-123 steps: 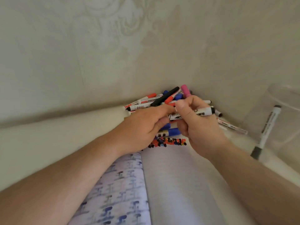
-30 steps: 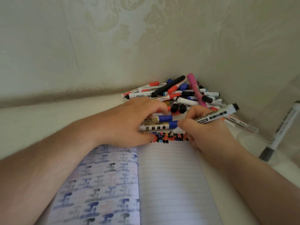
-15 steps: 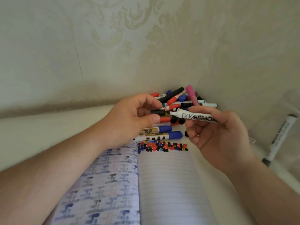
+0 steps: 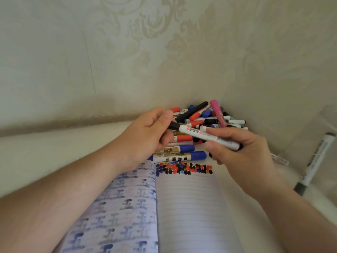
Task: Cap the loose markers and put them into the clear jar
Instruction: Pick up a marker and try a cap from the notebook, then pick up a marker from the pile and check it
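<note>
Surface: a pale cream tabletop [image 4: 54, 148] set into a corner where two walls [image 4: 127, 52] papered in a cream damask pattern meet. Landmark: an open lined notebook [image 4: 182, 207] lying flat nearest the viewer, left page covered in blue and grey ink marks, right page bearing a band of red, blue and black blots along its top edge. Beyond the notebook, in the corner: a heap of markers [image 4: 209, 115] in red, blue, black and pink, some capped; two blue-capped markers [image 4: 182, 156] lie just past the notebook's top edge. Right of the notebook: a clear jar [image 4: 328, 143], edges faint, with one black-tipped white marker [image 4: 317, 159] leaning inside it. Above the notebook's far edge and in front of the heap: a white marker [image 4: 207, 136] held level between both hands. Left hand [image 4: 145, 134]: fingers and thumb pinched on a black cap [image 4: 173, 126] at the marker's left end; whether it is fully seated cannot be told. Right hand [image 4: 242, 148]: fingers curled round the marker's barrel, thumb beneath. Both forearms cross over the notebook and hide parts of its pages and the nearer markers.
</note>
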Demonstrator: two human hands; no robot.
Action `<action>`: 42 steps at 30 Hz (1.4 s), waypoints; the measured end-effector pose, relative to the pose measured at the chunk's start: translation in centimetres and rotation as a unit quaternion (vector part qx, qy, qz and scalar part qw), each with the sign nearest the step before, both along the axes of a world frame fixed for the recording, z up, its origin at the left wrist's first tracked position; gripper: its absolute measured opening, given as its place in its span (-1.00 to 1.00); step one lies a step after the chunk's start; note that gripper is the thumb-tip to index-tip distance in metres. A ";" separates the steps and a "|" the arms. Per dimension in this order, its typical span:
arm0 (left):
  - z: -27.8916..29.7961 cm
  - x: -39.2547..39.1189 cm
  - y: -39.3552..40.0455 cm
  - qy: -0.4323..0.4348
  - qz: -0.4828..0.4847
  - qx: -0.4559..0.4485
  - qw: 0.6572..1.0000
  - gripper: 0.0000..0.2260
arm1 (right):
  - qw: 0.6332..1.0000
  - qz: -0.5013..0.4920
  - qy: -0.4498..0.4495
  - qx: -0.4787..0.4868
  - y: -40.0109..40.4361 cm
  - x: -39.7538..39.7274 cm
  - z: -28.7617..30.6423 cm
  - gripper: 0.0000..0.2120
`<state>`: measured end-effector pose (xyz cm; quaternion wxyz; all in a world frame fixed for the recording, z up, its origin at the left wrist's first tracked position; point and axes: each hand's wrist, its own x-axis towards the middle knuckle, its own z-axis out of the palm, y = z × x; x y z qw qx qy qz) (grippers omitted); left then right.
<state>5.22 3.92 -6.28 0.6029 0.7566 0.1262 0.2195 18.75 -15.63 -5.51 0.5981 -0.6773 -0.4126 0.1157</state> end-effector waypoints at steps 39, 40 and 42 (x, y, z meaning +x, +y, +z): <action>-1.7 0.3 -0.9 0.018 -0.021 0.483 0.875 -0.71 | 0.879 -0.444 -0.175 0.023 -16.2 2.0 10.0 -0.95; -1.6 0.2 -0.9 0.028 -0.028 0.467 0.884 -0.75 | 0.875 -0.451 -0.164 0.055 -16.3 1.5 10.0 -0.93; -1.5 0.2 -0.9 0.031 -0.046 0.448 0.892 -0.86 | 0.874 -0.454 -0.152 0.089 -16.3 0.7 9.8 -0.88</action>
